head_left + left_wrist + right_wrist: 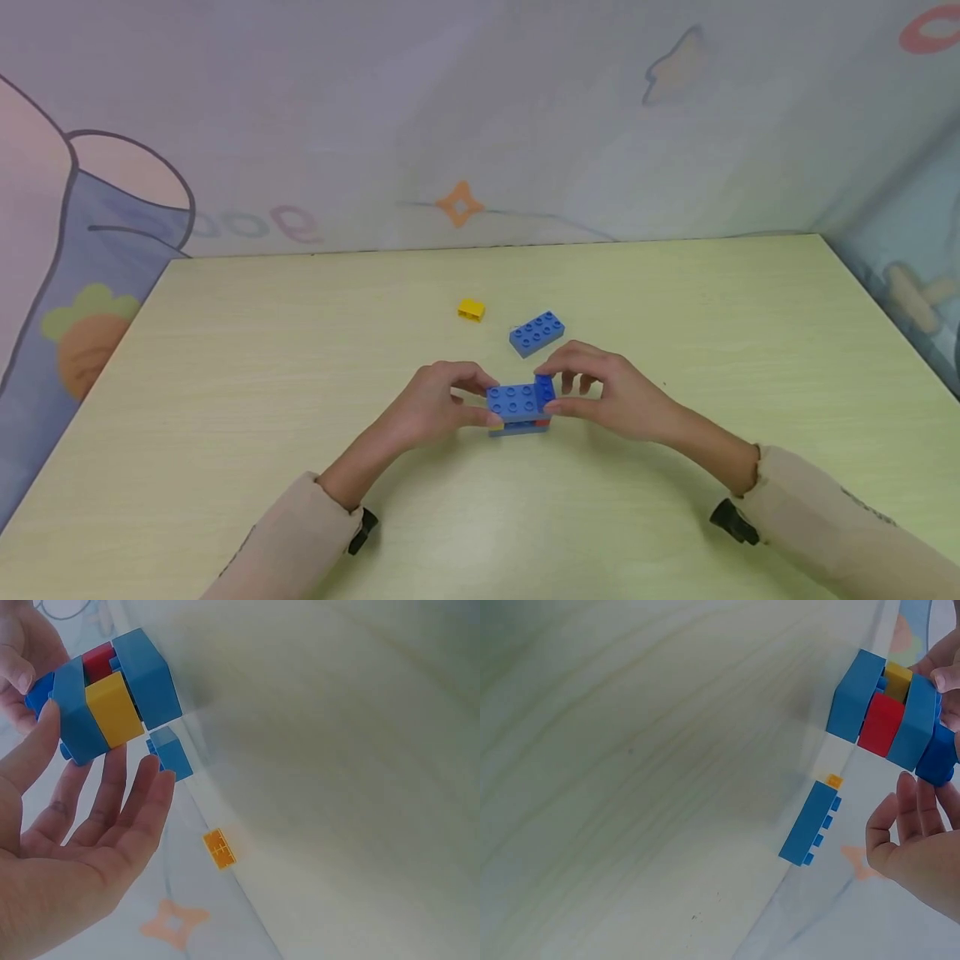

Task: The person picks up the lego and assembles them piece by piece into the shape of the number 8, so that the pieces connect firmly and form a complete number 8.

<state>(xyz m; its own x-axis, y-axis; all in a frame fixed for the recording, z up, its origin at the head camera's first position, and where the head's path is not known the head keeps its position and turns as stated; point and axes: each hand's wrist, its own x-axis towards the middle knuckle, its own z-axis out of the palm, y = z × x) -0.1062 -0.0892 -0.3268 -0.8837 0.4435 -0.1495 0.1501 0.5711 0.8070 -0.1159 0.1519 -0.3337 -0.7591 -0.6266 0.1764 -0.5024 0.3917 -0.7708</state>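
Observation:
A block stack stands on the table, with a long blue brick at its base (154, 682). Above the base, a yellow brick (114, 710) is at the left end and a red brick (883, 724) at the right, with a gap between. Another long blue brick (512, 402) lies across them. My left hand (442, 404) holds this upper brick's left end between thumb and fingers. At the right end, on top, sits a small dark blue brick (545, 392), pinched between the thumb and index finger of my right hand (615, 396).
Behind the stack a loose blue brick (537, 333) lies at an angle, studs up. A small yellow brick (471, 310) is farther back to its left, hollow side facing me. A printed cloth backdrop (360, 125) rises along the table's far edge.

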